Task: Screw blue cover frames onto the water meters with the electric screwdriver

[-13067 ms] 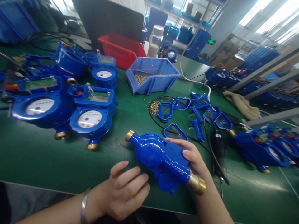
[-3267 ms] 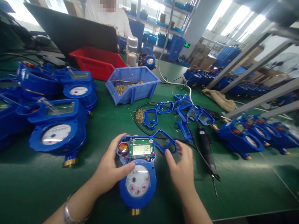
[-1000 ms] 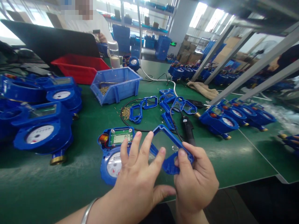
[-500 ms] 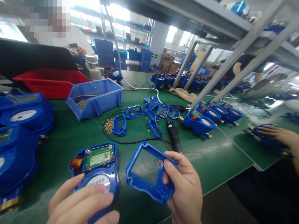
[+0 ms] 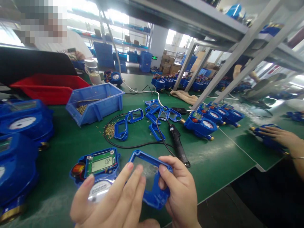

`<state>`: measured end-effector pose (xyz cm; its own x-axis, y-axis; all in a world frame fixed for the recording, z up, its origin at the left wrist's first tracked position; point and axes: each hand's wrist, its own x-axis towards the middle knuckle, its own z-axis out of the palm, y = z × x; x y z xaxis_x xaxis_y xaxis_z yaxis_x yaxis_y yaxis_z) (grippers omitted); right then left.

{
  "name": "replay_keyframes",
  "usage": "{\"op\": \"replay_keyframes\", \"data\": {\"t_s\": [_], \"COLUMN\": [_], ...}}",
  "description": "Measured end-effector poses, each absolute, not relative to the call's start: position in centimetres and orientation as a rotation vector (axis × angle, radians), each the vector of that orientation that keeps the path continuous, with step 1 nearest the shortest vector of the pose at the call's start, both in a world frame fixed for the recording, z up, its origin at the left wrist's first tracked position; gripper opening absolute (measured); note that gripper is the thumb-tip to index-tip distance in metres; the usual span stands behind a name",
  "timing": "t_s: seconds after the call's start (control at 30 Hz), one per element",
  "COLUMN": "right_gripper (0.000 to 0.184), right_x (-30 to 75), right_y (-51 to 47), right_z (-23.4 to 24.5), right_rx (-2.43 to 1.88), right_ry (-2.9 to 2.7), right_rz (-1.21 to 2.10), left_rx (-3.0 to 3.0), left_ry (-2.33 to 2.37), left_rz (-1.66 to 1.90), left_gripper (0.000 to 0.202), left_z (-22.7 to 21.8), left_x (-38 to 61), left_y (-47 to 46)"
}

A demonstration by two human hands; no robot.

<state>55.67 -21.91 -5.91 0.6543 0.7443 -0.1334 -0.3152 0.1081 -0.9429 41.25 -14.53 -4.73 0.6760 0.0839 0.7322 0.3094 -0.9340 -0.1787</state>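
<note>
Between thumb and fingers, my right hand (image 5: pixel 179 186) grips a blue meter cover (image 5: pixel 156 193), a frame with a clear window, tilted above the green table. My left hand (image 5: pixel 116 196) has its fingers stretched out, overlapping the cover's left side; whether they touch it I cannot tell. Partly behind that hand lies a water meter (image 5: pixel 101 164) with its circuit board and lit display exposed, and a white dial below. Beyond the cover, a black electric screwdriver (image 5: pixel 177 142) rests on the table, its cable looping left.
Several blue covers (image 5: pixel 135 115) lie mid-table beside loose brass screws (image 5: pixel 109 130). A blue bin (image 5: pixel 95 106) and a red bin (image 5: pixel 47 90) stand at the left. Finished-looking meters (image 5: pixel 200 125) sit at right, near shelf posts. Another person's hand (image 5: pixel 280 136) rests on a meter.
My left hand has moved right, from over the meter's dial to the cover, with its fingers extended. The cover in my right hand has shifted slightly left and down.
</note>
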Motion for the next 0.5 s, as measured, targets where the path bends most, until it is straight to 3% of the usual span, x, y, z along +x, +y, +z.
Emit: {"op": "replay_keyframes", "data": {"t_s": [0.13,0.33,0.5], "right_gripper": [0.019,0.012,0.045], "right_x": [55.2,55.0,55.8], "right_y": [-21.4,-21.8,-23.2], "right_z": [-5.7,-3.4,-2.4], "right_rx": [-1.253,-1.46,-1.319], "right_ry": [-0.424,-0.752,-1.117], "right_rz": [0.851,0.749,0.712], "left_rx": [-2.737,-2.697,-2.738], "left_ry": [-0.573,-0.319,-0.491], "left_rz": [-0.973,-1.214,-1.877], "left_gripper": [0.04,0.021,0.022], "left_z": [-4.6,-5.6,-5.5], "left_x": [42.5,42.9,40.8], "left_y": [-15.8,-15.9,-15.4]}}
